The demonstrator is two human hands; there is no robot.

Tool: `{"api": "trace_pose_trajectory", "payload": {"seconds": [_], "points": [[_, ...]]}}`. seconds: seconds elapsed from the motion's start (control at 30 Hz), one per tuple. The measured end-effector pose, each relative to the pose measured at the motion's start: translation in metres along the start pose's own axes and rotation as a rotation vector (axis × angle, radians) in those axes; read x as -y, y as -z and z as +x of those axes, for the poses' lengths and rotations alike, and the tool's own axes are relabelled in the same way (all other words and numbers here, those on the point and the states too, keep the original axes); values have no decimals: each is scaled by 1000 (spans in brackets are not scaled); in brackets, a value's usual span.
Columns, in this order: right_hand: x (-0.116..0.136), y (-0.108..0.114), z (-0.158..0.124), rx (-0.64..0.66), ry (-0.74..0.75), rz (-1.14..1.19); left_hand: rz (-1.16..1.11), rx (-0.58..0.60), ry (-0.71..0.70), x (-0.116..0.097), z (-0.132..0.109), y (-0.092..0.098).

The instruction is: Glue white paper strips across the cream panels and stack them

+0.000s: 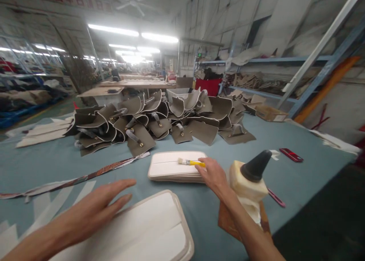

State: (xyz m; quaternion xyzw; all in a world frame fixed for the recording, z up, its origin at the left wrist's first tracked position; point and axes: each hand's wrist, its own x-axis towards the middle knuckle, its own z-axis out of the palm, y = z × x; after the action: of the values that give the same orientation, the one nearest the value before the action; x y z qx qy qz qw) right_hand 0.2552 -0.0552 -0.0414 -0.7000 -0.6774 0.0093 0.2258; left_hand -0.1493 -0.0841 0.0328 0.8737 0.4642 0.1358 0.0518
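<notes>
My right hand (pixel 213 174) grips a small paintbrush (pixel 194 163) by its yellow handle. The pale bristles point left, over the top of a stack of white panels (pixel 165 166) with rounded corners. Nearer to me lies a second stack of larger-looking white panels (pixel 148 230) with beige edges. Above its left part hovers my left hand (pixel 105 200), fingers stretched out and holding nothing. Beside my right forearm stands a cream-coloured container (pixel 242 181) with a black cone-shaped top (pixel 256 166), on a brown board (pixel 228 219).
Grey-brown bag pieces (pixel 148 128) with white edges and wrapped handles are heaped across the table's far side. A long fabric strip (pixel 94 173) lies at left. A red-and-black phone-like object (pixel 291 154) and a pink cutter-like tool (pixel 276 197) are at right. Shelving (pixel 262 88) stands beyond.
</notes>
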Motion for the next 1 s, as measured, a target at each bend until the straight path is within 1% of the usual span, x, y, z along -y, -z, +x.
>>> {"api": "trace_pose_trajectory", "payload": {"seconds": [0.03, 0.07, 0.13, 0.2, 0.27, 0.33, 0.4, 0.63, 0.73, 0.9, 0.97, 1.0], "points": [[-2, -2, 2, 19, 9, -12, -58, 136, -21, -8, 27, -2], [-4, -4, 4, 33, 14, -17, -95, 220, -53, -16, 52, -7], [-8, -6, 6, 63, 17, -42, -112, 312, -137, -29, 95, -23], [-12, -7, 10, 93, 12, -67, -117, 363, -207, -38, 122, -44], [-15, -7, 14, 129, 4, -86, -116, 406, -261, -41, 136, -62], [-19, -6, 20, 166, -3, -96, -110, 444, -293, -41, 142, -73], [-22, -3, 26, 200, 3, -96, -101, 476, -304, -39, 145, -79], [-27, 12, 42, 323, 114, -63, -78, 548, -297, -38, 149, -81], [-26, 19, 48, 359, 136, -45, -79, 564, -295, -39, 150, -80], [-23, 37, 57, 349, 75, 5, -85, 579, -297, -39, 150, -78], [-22, 41, 59, 344, 23, 112, -80, 594, -292, -40, 151, -78], [-21, 42, 60, 339, -16, 222, -75, 602, -288, -40, 151, -78]]}}
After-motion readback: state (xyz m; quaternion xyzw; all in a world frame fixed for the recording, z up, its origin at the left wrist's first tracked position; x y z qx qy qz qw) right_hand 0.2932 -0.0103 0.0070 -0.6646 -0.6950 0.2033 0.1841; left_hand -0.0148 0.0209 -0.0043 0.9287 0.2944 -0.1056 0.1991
